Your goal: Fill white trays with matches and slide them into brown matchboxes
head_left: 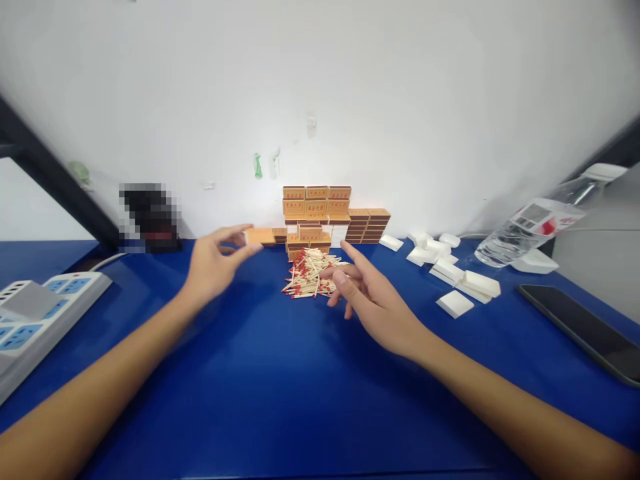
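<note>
My left hand (220,257) pinches an orange matchbox (260,236) between thumb and fingers, left of a stack of matchboxes (317,202) by the wall. Part of another matchbox (279,235) shows just behind the held one. Over the right side of a heap of red-tipped matches (311,275), my right hand (373,293) hovers with its fingers apart and nothing in its grasp. Whether its fingertips touch the matches, I cannot tell. Brown-sided matchboxes (369,227) stand piled against the right side of the stack.
Several white matchbox trays (455,303) lie scattered on the blue table (250,400) at the right. Beyond them a clear water bottle (540,217) leans at a tilt, with a phone (583,327) nearer me. At the left are a power strip (60,320) and a dark, blurred-out object (153,217).
</note>
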A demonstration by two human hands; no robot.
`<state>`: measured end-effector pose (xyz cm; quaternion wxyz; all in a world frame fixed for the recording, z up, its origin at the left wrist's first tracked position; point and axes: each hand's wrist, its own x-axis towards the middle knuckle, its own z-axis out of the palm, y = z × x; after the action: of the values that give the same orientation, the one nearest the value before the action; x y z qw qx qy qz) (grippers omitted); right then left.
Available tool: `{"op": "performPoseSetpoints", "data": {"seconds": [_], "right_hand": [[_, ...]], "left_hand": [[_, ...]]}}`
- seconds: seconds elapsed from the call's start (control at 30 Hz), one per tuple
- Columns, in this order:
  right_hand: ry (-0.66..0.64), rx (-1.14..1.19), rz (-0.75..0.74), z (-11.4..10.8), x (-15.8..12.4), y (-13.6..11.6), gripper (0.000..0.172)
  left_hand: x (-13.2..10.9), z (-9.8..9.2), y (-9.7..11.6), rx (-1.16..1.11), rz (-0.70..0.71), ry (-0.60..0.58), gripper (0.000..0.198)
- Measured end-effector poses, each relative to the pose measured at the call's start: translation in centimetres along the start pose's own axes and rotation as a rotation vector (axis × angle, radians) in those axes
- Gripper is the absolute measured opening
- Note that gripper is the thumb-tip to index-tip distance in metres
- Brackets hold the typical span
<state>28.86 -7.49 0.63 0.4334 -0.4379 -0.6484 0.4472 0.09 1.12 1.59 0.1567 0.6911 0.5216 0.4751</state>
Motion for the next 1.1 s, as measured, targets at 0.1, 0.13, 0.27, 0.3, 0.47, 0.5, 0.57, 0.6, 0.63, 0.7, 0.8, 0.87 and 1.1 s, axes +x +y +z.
{"op": "performPoseSetpoints", "data": {"seconds": [0.1,0.13,0.27,0.3,0.47,0.5,0.57,0.6,0.63,0.7,0.8,0.87,1.1], "right_hand": [[0.043,-0.110,-0.023,-0.8,0.7,0.4,0.073],[0.045,-0.146,-0.025,-1.0,0.8,0.5,0.068],[0.027,-0.282,-0.091,-1.2,1.1,0.8,0.045],[0.030,-0.313,-0.116,-1.3,1.1,0.8,0.039],[0.082,-0.434,-0.200,-2.0,1.4,0.7,0.018],[0.088,-0.447,-0.213,-2.1,1.4,0.7,0.017],[0.088,-0.470,-0.234,-2.1,1.5,0.8,0.015],[0.083,-0.480,-0.242,-2.1,1.5,0.9,0.014],[0.077,-0.492,-0.250,-2.2,1.6,1.0,0.014],[0.064,-0.523,-0.264,-2.2,1.6,1.2,0.017],[0.062,-0.555,-0.284,-2.3,1.6,1.3,0.022],[0.065,-0.569,-0.294,-2.6,1.6,1.2,0.021],[0.196,-0.716,-0.273,-5.1,3.0,1.5,0.018]], "left_hand": [[3.1,-0.9,-3.7,0.238,-0.103,0.037,0.061],[3.7,-0.9,-4.5,0.266,-0.116,0.016,0.062],[4.5,0.3,-5.9,0.352,-0.103,-0.042,0.057],[4.5,0.6,-5.9,0.381,-0.087,-0.055,0.056],[4.8,1.1,-5.6,0.512,-0.039,-0.116,0.053],[4.9,1.2,-5.7,0.533,-0.041,-0.120,0.053],[5.0,1.2,-5.8,0.565,-0.048,-0.119,0.052],[5.0,1.3,-5.8,0.573,-0.051,-0.117,0.051],[5.0,1.3,-5.9,0.577,-0.051,-0.116,0.050],[5.0,1.6,-5.8,0.573,-0.044,-0.113,0.046],[4.9,2.0,-5.6,0.562,-0.026,-0.104,0.041],[4.9,2.2,-5.4,0.559,-0.027,-0.091,0.040],[4.6,2.0,-4.7,0.601,-0.061,-0.029,0.044]]}}
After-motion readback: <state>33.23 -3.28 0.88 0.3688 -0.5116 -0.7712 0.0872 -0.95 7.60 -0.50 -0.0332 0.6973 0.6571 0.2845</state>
